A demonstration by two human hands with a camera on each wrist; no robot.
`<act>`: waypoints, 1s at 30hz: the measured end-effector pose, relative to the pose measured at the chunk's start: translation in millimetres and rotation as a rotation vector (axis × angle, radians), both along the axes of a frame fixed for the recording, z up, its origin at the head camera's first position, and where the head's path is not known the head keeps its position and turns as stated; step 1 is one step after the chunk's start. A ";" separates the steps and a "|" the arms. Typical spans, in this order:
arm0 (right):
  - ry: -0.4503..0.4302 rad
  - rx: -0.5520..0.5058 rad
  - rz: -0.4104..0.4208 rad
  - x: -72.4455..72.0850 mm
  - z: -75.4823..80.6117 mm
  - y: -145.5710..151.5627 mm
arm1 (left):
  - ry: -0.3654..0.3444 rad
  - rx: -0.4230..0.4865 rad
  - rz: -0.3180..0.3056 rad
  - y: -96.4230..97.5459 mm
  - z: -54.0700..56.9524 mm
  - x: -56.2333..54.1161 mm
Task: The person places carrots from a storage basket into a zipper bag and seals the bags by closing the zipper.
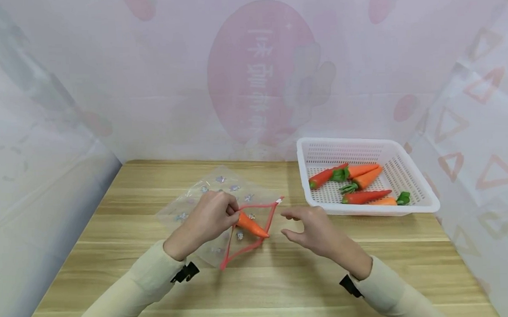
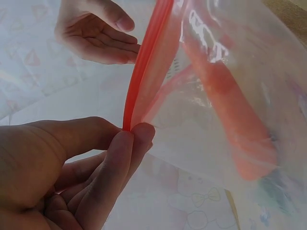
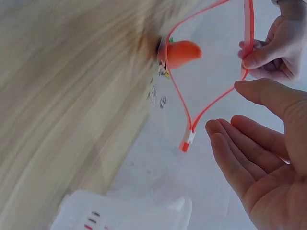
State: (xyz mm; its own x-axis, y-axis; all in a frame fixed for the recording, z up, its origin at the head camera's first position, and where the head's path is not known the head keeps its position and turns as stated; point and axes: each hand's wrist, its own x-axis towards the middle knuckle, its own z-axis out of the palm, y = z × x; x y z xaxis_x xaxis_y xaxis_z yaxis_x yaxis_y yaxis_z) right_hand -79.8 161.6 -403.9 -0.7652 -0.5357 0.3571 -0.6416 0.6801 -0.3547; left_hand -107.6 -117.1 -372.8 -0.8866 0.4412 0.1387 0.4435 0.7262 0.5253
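A clear zip bag (image 1: pixel 210 183) with small printed figures and a red zip edge lies on the table, its mouth gaping toward the right. My left hand (image 1: pixel 210 216) pinches the red zip edge (image 2: pixel 139 72) between thumb and fingers, lifting that side. Inside the bag an orange carrot (image 1: pixel 251 225) points its tip toward the mouth; through the plastic its green top (image 2: pixel 278 194) looks blurred. My right hand (image 1: pixel 317 231) hovers just right of the bag mouth, fingers loosely bent and holding nothing. Near its fingertips is the white zip slider (image 3: pixel 190 137).
A white perforated basket (image 1: pixel 419 190) stands at the back right of the wooden table (image 1: pixel 275 288). In it lie several orange carrots (image 1: pixel 368 178) and red chili peppers (image 1: pixel 366 196). Printed cloth walls (image 1: pixel 163 87) enclose the table at the back and sides.
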 end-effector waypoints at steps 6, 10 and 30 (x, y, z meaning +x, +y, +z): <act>0.014 0.030 -0.022 -0.3 7.5 14.7 | -0.001 0.003 -0.001 -0.5 -0.2 0.1; -0.006 0.054 -0.046 0.5 15.1 24.1 | -0.012 0.004 -0.001 -0.9 -0.1 0.3; 0.061 0.077 -0.113 -14.6 68.0 75.3 | -0.010 0.014 0.004 -1.7 0.2 0.5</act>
